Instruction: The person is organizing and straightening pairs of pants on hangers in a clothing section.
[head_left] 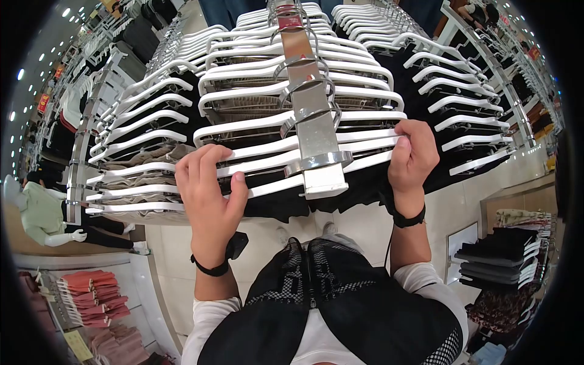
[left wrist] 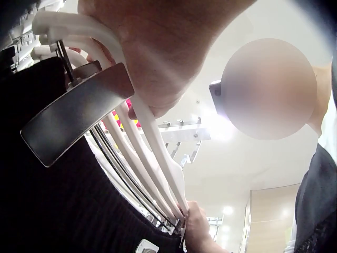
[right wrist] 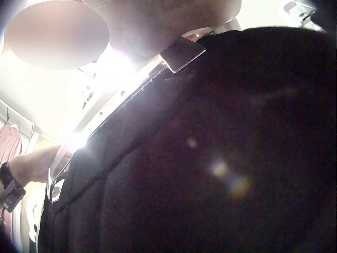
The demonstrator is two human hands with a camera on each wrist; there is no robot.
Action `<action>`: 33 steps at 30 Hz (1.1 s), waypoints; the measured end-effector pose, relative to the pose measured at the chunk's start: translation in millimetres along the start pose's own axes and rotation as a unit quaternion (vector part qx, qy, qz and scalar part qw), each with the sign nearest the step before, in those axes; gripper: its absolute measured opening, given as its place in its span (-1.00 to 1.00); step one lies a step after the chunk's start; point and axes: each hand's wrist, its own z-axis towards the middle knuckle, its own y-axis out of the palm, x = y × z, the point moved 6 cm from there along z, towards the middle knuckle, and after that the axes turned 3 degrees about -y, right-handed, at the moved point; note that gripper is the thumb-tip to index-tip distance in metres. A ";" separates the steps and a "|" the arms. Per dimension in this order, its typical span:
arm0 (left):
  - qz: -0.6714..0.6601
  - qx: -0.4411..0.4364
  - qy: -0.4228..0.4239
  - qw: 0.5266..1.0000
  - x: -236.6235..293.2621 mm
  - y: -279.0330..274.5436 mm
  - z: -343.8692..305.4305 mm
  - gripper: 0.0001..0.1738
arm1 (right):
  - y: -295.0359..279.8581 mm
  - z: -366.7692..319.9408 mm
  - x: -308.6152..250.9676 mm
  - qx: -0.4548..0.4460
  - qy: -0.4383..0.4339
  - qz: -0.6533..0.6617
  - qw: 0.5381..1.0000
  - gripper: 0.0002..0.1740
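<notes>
In the head view, white clip hangers with black garments hang at the near end of a central metal rail. My left hand grips the left ends of the nearest hangers, fingers over the top and thumb in front. At their right ends my right hand curls round the bars, its thumb beside the index finger. A metal clip on dark cloth shows below the left hand in the left wrist view. Black fabric fills most of the right wrist view, under another clip.
More white hangers with beige garments line a side rail at left; dark garments hang along the right rail. A mannequin stands at far left. Pink clothes hang lower left, and folded dark clothes lie lower right.
</notes>
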 end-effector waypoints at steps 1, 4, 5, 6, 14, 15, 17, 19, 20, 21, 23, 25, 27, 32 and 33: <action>0.000 -0.001 0.000 1.000 -0.1 0.0 0.1 -0.59 | 0.1 -0.1 0.2 0.000 0.000 0.000 1.000 -0.84; -0.001 -0.002 -0.003 1.000 -1.5 1.1 0.0 -0.59 | 0.3 0.6 -0.2 -0.002 0.000 -0.001 1.000 -0.84; -0.002 -0.003 -0.003 1.000 -1.7 1.3 0.0 -0.59 | 0.5 0.5 0.0 -0.002 0.000 0.000 1.000 -0.84; -0.004 -0.004 -0.003 1.000 -1.9 1.5 0.1 -0.59 | 0.5 0.4 0.3 -0.001 0.000 0.000 1.000 -0.84; -0.004 -0.002 0.007 1.000 -3.2 1.8 0.8 -0.58 | 0.8 0.0 0.9 0.003 0.002 0.004 1.000 -0.86; -0.004 -0.001 0.008 1.000 -3.1 1.8 1.0 -0.58 | 0.6 0.2 0.8 0.003 0.003 0.005 1.000 -0.87; -0.003 -0.001 0.009 1.000 -3.0 1.8 0.4 -0.58 | 0.2 -0.4 0.7 0.002 0.004 0.009 1.000 -0.88; -0.002 -0.001 0.008 1.000 -3.5 2.1 0.0 -0.58 | 0.0 -0.2 0.8 0.001 0.006 0.013 1.000 -0.88; -0.001 -0.002 0.009 1.000 -3.8 2.1 -0.2 -0.58 | -0.3 -0.1 0.5 0.001 0.007 0.013 1.000 -0.88; 0.000 -0.003 0.009 1.000 -4.1 2.1 -0.3 -0.58 | -0.5 0.1 0.2 0.001 0.008 0.013 1.000 -0.89; 0.000 -0.003 0.011 1.000 -4.1 2.1 -0.2 -0.58 | -1.0 0.3 0.2 0.002 0.010 0.015 1.000 -0.89; 0.000 0.000 0.015 1.000 -3.8 1.9 -0.1 -0.58 | -1.3 0.3 0.2 0.002 0.011 0.017 1.000 -0.89; -0.001 -0.001 0.014 1.000 -3.8 1.9 -0.6 -0.58 | -1.6 0.7 -0.2 0.001 0.010 0.016 1.000 -0.89; -0.001 0.001 0.016 1.000 -3.2 1.8 -1.2 -0.58 | -2.0 1.3 -0.6 -0.002 0.009 0.012 1.000 -0.89; -0.002 0.002 0.016 1.000 -2.6 1.4 -1.0 -0.58 | -2.0 0.9 0.1 -0.003 0.008 0.010 1.000 -0.89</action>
